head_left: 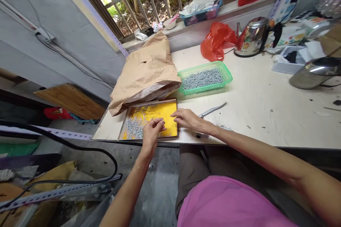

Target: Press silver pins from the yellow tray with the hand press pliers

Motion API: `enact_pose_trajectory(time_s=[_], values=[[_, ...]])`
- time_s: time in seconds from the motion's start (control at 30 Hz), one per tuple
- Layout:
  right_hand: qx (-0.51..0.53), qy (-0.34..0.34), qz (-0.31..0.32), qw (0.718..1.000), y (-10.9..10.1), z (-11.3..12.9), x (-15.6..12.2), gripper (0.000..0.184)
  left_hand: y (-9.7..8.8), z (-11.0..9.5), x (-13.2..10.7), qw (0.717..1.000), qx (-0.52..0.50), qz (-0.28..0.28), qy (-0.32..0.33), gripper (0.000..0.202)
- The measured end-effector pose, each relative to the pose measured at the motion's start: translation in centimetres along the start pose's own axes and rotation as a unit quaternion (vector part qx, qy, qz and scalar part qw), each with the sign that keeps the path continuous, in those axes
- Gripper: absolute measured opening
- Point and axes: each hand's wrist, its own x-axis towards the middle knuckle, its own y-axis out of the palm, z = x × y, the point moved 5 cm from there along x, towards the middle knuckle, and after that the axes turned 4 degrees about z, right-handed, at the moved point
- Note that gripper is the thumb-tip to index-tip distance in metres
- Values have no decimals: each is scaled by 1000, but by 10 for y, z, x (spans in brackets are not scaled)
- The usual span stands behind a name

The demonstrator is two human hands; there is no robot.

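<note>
A shallow yellow tray (167,110) lies at the near edge of the white table (255,103), with a heap of small grey metal pieces (133,127) in its left half. My left hand (151,132) hovers over the tray's near side, fingers pinched on one small metal piece. My right hand (188,118) rests at the tray's right edge, fingers curled and close together; what they hold, if anything, is too small to see. A green plastic basket (226,72) full of the same grey pieces stands behind the tray.
A crumpled brown paper bag (146,71) lies behind the tray on the left. Metal scissors (213,109) lie right of my right hand. A red plastic bag (217,40), a steel kettle (252,37) and a steel pot (317,72) stand farther back and right.
</note>
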Motion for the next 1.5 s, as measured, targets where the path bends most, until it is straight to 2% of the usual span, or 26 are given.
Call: enact_pose_trajectory(time_s=[0.1, 0.2, 0.33, 0.43, 0.6, 0.77, 0.97, 1.07, 1.17, 1.2, 1.27, 1.33, 1.4, 1.5], values=[[-38, -10, -35, 999, -36, -1, -40, 26, 29, 4, -13, 996, 16, 81, -46, 43], [-118, 33, -11, 992, -60, -5, -89, 26, 63, 17, -22, 982, 39, 156, -97, 44], [-200, 107, 41, 973, -72, -15, -142, 23, 98, 39, -18, 962, 107, 213, -131, 36], [-221, 154, 47, 962, -76, -22, -161, 23, 113, 49, -11, 941, 160, 250, -162, 32], [-219, 172, 66, 958, -76, -30, -167, 24, 120, 50, -6, 910, 200, 294, -214, 33], [-222, 173, 67, 957, -72, -38, -170, 26, 122, 51, 2, 888, 241, 307, -243, 35], [-222, 183, 64, 956, -72, -36, -171, 26, 129, 45, 6, 864, 308, 314, -245, 34], [-232, 199, 74, 949, -73, -33, -171, 27, 132, 42, 4, 852, 328, 331, -240, 36], [-238, 188, 72, 950, -79, -33, -168, 20, 133, 43, 3, 843, 329, 353, -236, 38], [-245, 179, 69, 950, -82, -35, -165, 26, 133, 44, 3, 841, 327, 361, -235, 38], [-266, 172, 76, 945, -88, -43, -156, 63, 133, 47, 2, 836, 327, 374, -233, 39], [-280, 179, 112, 937, -92, -56, -146, 94, 132, 49, 2, 834, 329, 376, -232, 39], [-278, 179, 155, 931, -94, -68, -136, 107, 131, 50, 2, 836, 332, 372, -231, 38], [-278, 153, 169, 933, -99, -77, -125, 109, 130, 51, 1, 839, 325, 371, -230, 37]])
